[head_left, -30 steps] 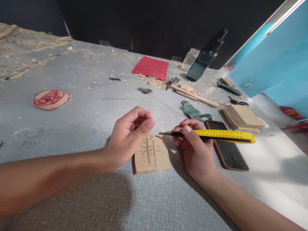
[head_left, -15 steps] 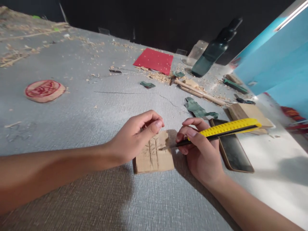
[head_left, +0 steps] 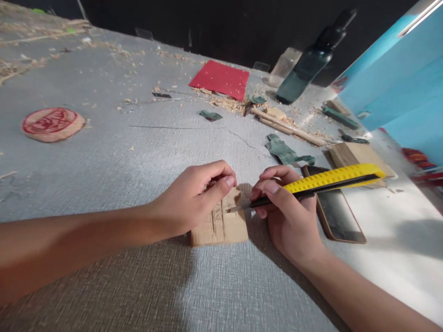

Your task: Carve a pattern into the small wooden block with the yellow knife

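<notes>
My left hand (head_left: 204,196) lies over the far left part of a small wooden block (head_left: 221,233), fingers curled and thumb bent in against the index finger. The hidden fingertips press around the block's far side. Cut lines run across the block's pale top face. In my right hand (head_left: 290,214) is a yellow and black utility knife (head_left: 332,179), gripped near its front end with the handle sticking out to the right. Its thin blade points left, and the tip touches the carved grooves at the block's right half.
A phone (head_left: 341,214) and a thicker wood block (head_left: 356,157) lie to the right. Ahead are green sandpaper scraps (head_left: 282,150), wooden sticks (head_left: 287,127), red paper (head_left: 221,78), shavings and a dark bottle (head_left: 306,69). A round wood piece with red carving (head_left: 51,123) lies left.
The view has shifted slightly, so the table things sit a little higher. The knife has moved slightly, its blade still at the block's grooves. My left hand keeps its place on the block.
</notes>
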The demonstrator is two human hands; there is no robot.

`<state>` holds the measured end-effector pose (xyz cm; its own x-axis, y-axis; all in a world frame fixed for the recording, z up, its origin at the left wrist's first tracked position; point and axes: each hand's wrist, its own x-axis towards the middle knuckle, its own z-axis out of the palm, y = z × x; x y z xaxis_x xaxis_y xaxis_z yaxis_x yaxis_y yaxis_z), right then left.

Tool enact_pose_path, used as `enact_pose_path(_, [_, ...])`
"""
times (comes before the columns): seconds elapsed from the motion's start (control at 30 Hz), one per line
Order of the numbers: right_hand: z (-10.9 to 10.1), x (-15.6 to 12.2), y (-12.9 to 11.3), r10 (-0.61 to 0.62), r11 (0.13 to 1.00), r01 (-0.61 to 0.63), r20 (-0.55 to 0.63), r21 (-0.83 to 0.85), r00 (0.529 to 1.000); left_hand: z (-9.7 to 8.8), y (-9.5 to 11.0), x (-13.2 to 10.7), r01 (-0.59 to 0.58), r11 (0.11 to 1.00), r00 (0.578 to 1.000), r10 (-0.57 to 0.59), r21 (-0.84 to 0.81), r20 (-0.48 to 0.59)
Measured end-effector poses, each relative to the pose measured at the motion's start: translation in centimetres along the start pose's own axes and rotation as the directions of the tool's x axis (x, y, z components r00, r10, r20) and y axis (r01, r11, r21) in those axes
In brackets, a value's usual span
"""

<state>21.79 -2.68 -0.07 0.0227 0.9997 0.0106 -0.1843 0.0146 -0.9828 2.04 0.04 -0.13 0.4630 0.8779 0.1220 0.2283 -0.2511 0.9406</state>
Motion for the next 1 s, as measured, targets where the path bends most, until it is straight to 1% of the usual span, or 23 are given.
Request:
enact_pose_path(0.13, [-0.05, 0.00, 0.06, -0.010, 1.000, 0.010, 0.014, 0.003, 1.000, 0.01, 0.06, 0.08, -0.007, 1.000, 1.000, 0.007, 0.015, 0.000])
enact_pose_path(0.27, [-0.33, -0.17, 0.29, -0.024, 1.000, 0.022, 0.113, 0.013, 0.993, -0.04, 0.04, 0.17, 0.015, 1.000, 1.000, -0.015, -0.019, -0.007])
enact_pose_path(0.33, [-0.43, -0.21, 0.37, -0.031, 0.999, 0.029, 0.144, 0.015, 0.989, -0.06, 0.07, 0.19, 0.024, 0.999, 1.000, -0.024, -0.034, -0.012])
enact_pose_path(0.4, [-0.45, -0.19, 0.39, -0.034, 0.999, 0.033, 0.139, 0.013, 0.990, -0.08, 0.13, 0.18, 0.029, 0.999, 1.000, -0.030, -0.043, -0.007])
enact_pose_path(0.53, [-0.39, -0.08, 0.41, -0.053, 0.999, 0.052, 0.064, 0.015, 0.997, -0.12, 0.26, 0.09, 0.029, 0.999, 1.000, -0.029, -0.044, -0.001])
enact_pose_path(0.6, [-0.41, -0.07, 0.46, -0.071, 0.997, 0.069, 0.065, 0.025, 0.995, -0.13, 0.26, 0.04, 0.031, 0.999, 1.000, -0.031, -0.040, 0.000])
enact_pose_path(0.73, [-0.47, -0.15, 0.59, -0.071, 0.997, 0.067, 0.169, 0.030, 0.983, -0.15, 0.21, 0.00, 0.034, 0.998, 0.999, -0.034, -0.046, 0.001])
enact_pose_path(0.8, [-0.44, -0.17, 0.59, -0.064, 0.998, 0.060, 0.200, 0.028, 0.978, -0.14, 0.20, 0.00, 0.035, 0.998, 0.999, -0.035, -0.049, 0.003])
enact_pose_path(0.87, [-0.38, -0.12, 0.54, -0.057, 0.998, 0.053, 0.173, 0.029, 0.983, -0.13, 0.23, 0.00, 0.033, 0.998, 0.999, -0.033, -0.047, 0.002])
enact_pose_path(1.0, [-0.29, 0.01, 0.46, -0.064, 0.997, 0.062, 0.067, 0.039, 0.996, -0.14, 0.30, 0.00, 0.034, 0.999, 0.999, -0.033, -0.042, 0.002])
